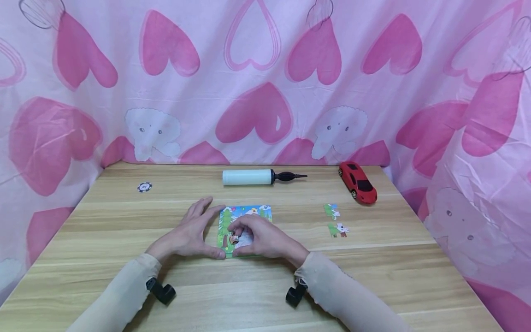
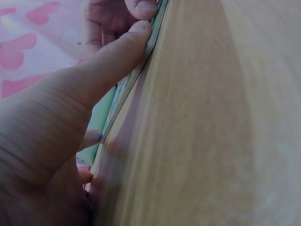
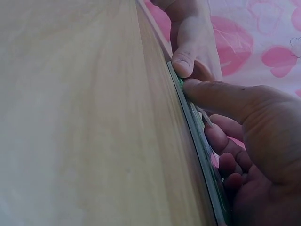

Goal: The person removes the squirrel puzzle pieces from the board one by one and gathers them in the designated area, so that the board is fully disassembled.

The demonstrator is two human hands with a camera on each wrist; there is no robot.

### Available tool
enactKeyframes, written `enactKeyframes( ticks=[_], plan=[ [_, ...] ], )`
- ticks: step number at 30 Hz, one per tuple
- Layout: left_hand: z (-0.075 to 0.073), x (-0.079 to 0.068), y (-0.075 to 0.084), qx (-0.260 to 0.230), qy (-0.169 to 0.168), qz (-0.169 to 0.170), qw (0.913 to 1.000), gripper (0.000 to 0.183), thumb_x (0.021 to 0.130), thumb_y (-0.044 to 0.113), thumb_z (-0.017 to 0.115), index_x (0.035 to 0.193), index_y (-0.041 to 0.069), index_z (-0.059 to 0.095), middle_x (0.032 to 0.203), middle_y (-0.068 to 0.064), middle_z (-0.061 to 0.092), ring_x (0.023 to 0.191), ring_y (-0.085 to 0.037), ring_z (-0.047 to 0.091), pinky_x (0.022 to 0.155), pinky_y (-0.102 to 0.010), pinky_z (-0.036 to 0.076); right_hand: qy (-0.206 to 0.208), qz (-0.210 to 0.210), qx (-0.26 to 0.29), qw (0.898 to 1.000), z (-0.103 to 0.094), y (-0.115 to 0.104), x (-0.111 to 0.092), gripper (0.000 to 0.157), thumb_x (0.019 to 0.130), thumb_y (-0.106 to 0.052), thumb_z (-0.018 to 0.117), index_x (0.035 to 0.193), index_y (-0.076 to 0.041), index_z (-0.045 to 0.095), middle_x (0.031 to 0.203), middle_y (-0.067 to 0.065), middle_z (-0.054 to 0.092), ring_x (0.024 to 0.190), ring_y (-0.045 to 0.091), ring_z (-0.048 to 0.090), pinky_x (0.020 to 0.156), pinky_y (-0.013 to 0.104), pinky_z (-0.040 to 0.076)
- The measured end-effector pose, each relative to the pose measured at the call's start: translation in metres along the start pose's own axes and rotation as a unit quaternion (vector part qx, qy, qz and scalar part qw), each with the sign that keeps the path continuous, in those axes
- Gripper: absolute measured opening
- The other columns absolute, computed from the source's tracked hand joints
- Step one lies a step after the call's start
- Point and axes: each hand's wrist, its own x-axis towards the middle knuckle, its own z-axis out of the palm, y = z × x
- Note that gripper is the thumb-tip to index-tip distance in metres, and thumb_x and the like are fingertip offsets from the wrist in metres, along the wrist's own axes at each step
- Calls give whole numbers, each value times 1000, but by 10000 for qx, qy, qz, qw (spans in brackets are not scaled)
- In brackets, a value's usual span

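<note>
Head view, upper left of the frame: a poker chip [image 1: 144, 186] lies on the tabletop [image 1: 199, 290], well apart from the work. Left of centre comes the left hand [image 1: 188, 233], its fingers spread wide and gripping nothing firmly; the thumb touches the near edge of the puzzle board [image 1: 226, 226] and a fingertip is at its far left corner. That board lies flat just below the middle of the frame, partly hidden by the other hand. Above it rests a pale pump [image 1: 247, 177] with a black nozzle.

Right of the board's middle, the right hand [image 1: 265, 237] is curled over the picture. The right wrist view shows a thin puzzle piece [image 3: 206, 117], tilted, apparently pinched lightly between thumb and fingertip; how firmly, I cannot tell. Further right, an upper loose piece [image 1: 331, 211] and a lower loose piece [image 1: 339, 230] lie near each other, with a red toy car [image 1: 358, 183] beyond.

Trouble could come from that tilt: pressed down at an angle, the piece might catch on its neighbours and bend or pop them up. If the left hand's light touch gave way, sideways pressure could skid the board and throw the alignment off.
</note>
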Motion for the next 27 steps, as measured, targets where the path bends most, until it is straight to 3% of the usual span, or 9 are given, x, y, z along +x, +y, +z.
enactKeyframes(
  ticks=[14, 27],
  plan=[
    [1, 2, -1, 30, -7, -33, 10000, 132, 69, 76, 96, 173, 17, 38, 181, -30, 12, 166, -55, 10, 127, -84, 18, 147, -36, -277, 9995, -1, 0, -1, 58, 91, -25, 96, 144, -15, 74, 119, -12, 70, 108, 7, 61, 97, 26, 54],
    [2, 1, -3, 57, 4, -18, 10000, 134, 68, 76, 96, 173, 17, 37, 182, -29, 11, 166, -55, 9, 128, -84, 17, 590, -68, 16, 9982, -16, 1, -3, 61, 95, -24, 93, 151, -18, 70, 115, 1, 66, 98, 18, 60, 80, 26, 55]
  ],
)
